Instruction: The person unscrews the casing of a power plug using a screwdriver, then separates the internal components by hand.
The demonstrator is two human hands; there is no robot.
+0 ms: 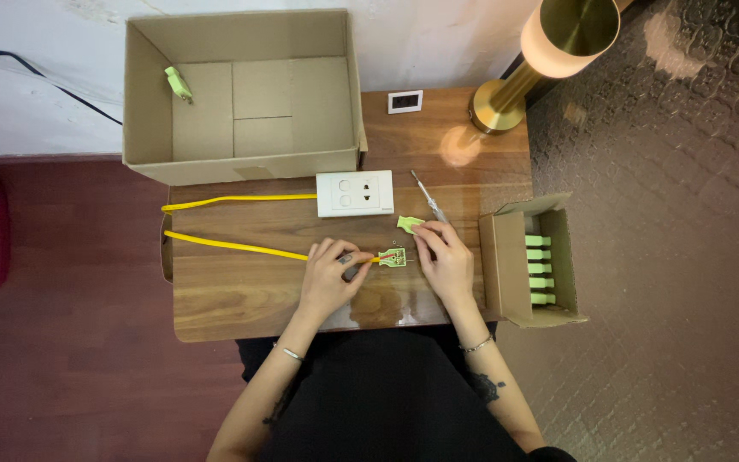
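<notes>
You are pinching the thin yellow cable [241,246] with your left hand [328,278], its grip closed just beside the small open light-green plastic plug [393,257]. Your right hand [446,259] is steadying that plug at mid-bench [241,299], fingers closed on its right edge. The cable's long axis is running left to right, with the plug at its right end.

Warm, fairly dim indoor light, strongest at the table's [241,299] far right corner, from the glowing brass lamp [558,38]. Overexposed lamp shade, detail washed out; round bright reflection on the wood just beside the lamp base. Soft glare on the glossy tabletop along the near edge. Short, faint shadows under the open cardboard box [241,94]. Dark falloff toward the floor on both sides. Sharp overall focus, slight softness and mild wide-angle stretching at the corners.
</notes>
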